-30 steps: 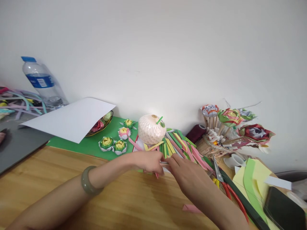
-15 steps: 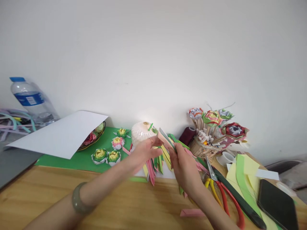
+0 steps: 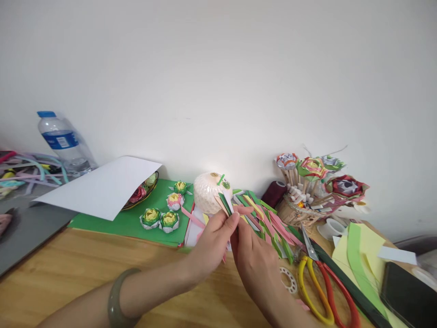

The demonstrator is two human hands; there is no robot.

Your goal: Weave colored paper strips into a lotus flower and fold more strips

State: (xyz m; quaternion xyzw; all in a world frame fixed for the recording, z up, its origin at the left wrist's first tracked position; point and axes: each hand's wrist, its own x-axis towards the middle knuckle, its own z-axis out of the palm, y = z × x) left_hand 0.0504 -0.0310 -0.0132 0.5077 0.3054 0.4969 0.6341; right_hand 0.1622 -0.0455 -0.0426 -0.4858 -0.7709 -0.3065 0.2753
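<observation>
Both my hands meet in front of a white coconut [image 3: 205,196] with a short green straw. Between thumb and fingers, my left hand [image 3: 213,239] pinches a small bundle of folded paper strips [image 3: 228,202], white, dark green and pale pink, with the ends pointing up. My right hand [image 3: 257,257] closes on the same strips from the right, one finger stretched leftward behind them. The lower ends of the strips are hidden by my fingers. Several loose folded strips in pink, green and yellow [image 3: 269,216] spread out just behind my right hand.
Small folded paper flowers [image 3: 169,222] sit on a green sheet [image 3: 126,228] at left. A white sheet [image 3: 102,187] partly covers a basket; a water bottle [image 3: 61,141] stands behind. To the right are scissors [image 3: 309,246], a phone [image 3: 409,291] and paper flowers on sticks [image 3: 312,168].
My hands have turned the paper strips from lying level to pointing up, and their several ends now show fanned. Yellow scissor handles and a white ring show beside my right wrist.
</observation>
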